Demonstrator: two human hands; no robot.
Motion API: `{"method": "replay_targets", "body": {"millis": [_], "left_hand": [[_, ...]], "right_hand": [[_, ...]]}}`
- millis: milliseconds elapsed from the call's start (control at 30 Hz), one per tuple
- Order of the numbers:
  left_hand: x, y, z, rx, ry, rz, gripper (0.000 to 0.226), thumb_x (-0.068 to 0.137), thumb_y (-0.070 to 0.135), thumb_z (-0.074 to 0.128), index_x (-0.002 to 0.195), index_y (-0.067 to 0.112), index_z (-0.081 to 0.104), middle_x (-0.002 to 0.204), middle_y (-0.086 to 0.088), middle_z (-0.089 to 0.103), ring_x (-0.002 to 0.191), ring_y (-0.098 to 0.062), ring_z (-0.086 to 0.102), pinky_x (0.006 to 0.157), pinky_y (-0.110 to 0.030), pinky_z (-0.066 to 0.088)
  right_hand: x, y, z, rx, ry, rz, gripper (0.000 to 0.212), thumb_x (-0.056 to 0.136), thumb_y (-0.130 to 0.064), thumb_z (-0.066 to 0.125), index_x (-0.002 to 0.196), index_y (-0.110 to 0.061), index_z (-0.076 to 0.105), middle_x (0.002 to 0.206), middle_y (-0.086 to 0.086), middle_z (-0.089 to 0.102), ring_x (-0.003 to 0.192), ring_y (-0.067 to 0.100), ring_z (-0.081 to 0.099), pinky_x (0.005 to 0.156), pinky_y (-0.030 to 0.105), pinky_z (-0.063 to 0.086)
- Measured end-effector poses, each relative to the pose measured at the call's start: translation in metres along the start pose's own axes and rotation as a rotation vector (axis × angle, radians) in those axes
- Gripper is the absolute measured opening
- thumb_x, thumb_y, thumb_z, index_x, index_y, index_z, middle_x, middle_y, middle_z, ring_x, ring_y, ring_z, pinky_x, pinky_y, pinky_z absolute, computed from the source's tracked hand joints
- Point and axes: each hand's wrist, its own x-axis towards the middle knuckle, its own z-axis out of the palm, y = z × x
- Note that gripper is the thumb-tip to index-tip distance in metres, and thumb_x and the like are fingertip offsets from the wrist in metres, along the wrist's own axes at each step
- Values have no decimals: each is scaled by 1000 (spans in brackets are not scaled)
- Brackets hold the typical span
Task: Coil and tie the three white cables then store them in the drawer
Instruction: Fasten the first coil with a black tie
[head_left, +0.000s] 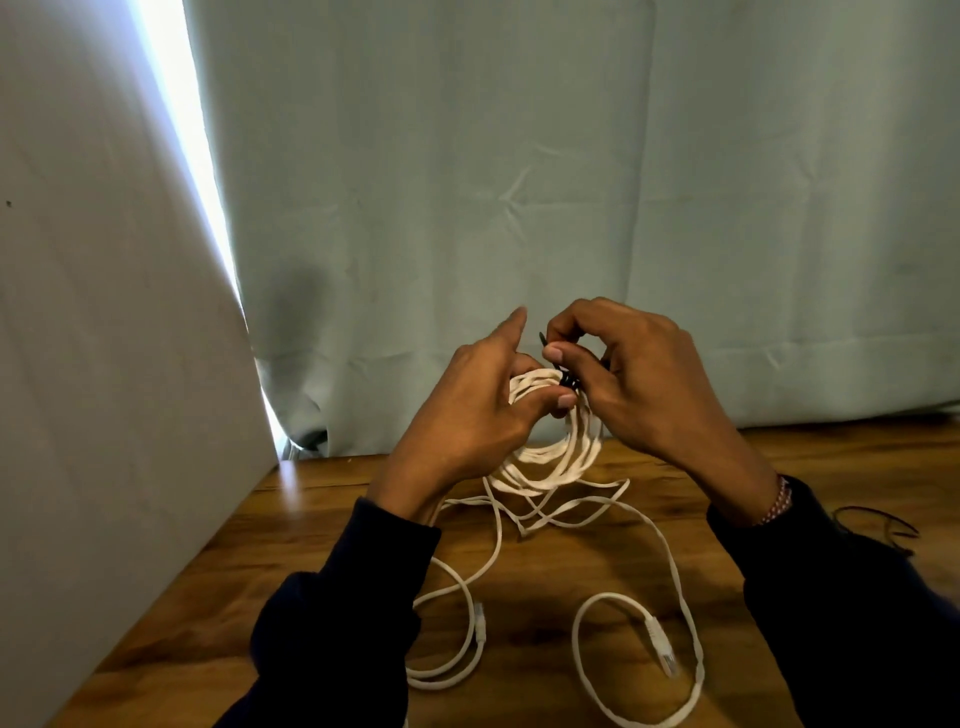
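Writing and labels: no brand, label or lettering can be read on any surface.
Landmark: the coiled white cable (545, 441), held up above the wooden table (322, 525) in front of the curtain (519, 182).
Left hand (467, 410): curled around the left side of the coil, thumb pressed onto the loops near their top, index finger sticking up and away from it.
Right hand (639, 374): just right of the coil's top, thumb and fingertips pinching a thin black tie (563, 376) that wraps the loops there; 1 end of the tie pokes up above the thumb.
Loose cables (644, 525): white, trailing from below the coil across the table toward the camera in open loops; how many separate cables lie here I cannot tell.
Connectors: 2 clear plugs (662, 649) show at cable ends, below the coil.
Black ties (883, 525): thin dark strands on the table far right of the coil, beside the right sleeve.
White panel (104, 312): upright, well left of the coil.
Drawer: out of view.
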Motion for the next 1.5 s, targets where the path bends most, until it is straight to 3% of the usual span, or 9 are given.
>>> {"method": "replay_targets", "body": {"millis": [167, 233, 333, 433, 567, 733, 1033, 1233, 1500], "left_hand": [[-1, 1, -2, 12, -60, -30, 89, 89, 31, 71, 159, 18, 17, 119, 4, 73, 115, -11, 65, 108, -31, 45], [-1, 0, -3, -56, -55, -21, 88, 89, 31, 71, 159, 19, 18, 106, 4, 76, 95, -9, 71, 90, -25, 53], [0, -1, 0, -233, -6, -29, 74, 90, 27, 72, 152, 18, 32, 86, -1, 75, 69, -16, 71, 65, -28, 58], [3, -3, 1, -333, 102, -93, 56, 92, 23, 70, 141, 15, 44, 85, -5, 76, 69, -18, 71, 66, -30, 60], [5, -7, -5, -536, 257, -222, 39, 93, 20, 69, 128, 11, 52, 90, -5, 78, 77, -17, 75, 70, -30, 62], [8, -17, -13, -682, 177, -299, 36, 87, 13, 73, 120, 5, 60, 99, -13, 76, 90, -28, 75, 86, -42, 61], [5, -21, -26, -465, 88, -270, 20, 90, 11, 70, 109, 6, 72, 90, -9, 78, 82, -24, 76, 78, -36, 62], [7, -21, -20, -420, 167, -251, 22, 90, 10, 70, 112, 8, 73, 91, -7, 78, 83, -23, 76, 79, -38, 62], [7, -24, -21, -472, 190, -260, 24, 91, 7, 69, 115, 7, 73, 94, -9, 77, 83, -22, 75, 78, -34, 61]], "right_hand": [[2, 1, -5, 77, -132, 29, 5, 95, -33, 64, 96, -31, 68, 95, -17, 68, 65, -10, 58, 57, 17, 39], [4, 1, -8, 216, -172, 91, 7, 95, -32, 64, 95, -28, 70, 92, -15, 70, 59, 1, 61, 53, 17, 45], [6, -3, -13, 372, -196, 208, 21, 98, -39, 56, 101, -26, 72, 94, -11, 72, 78, 7, 69, 66, 23, 55], [5, -5, -16, 419, -270, 309, 48, 91, -61, 44, 112, -28, 70, 100, -10, 73, 93, 4, 68, 80, 25, 55], [3, -7, -16, 567, -501, 466, 53, 78, -58, 67, 121, -28, 64, 106, -6, 73, 93, 9, 73, 81, 29, 60], [4, -7, -4, 535, -313, 548, 32, 91, -28, 71, 121, -19, 61, 97, -3, 76, 82, 11, 75, 78, 32, 61], [1, -2, 6, 329, -191, 456, 20, 97, -29, 62, 113, -19, 70, 93, -4, 75, 79, 10, 73, 79, 35, 62], [5, -1, 1, 795, -292, 698, 18, 97, -20, 61, 108, -9, 71, 93, 12, 75, 93, 31, 74, 86, 41, 61], [6, 3, -6, 1268, -430, 779, 35, 89, -22, 64, 114, 3, 69, 92, 11, 64, 90, 21, 63, 94, 38, 55]]}}
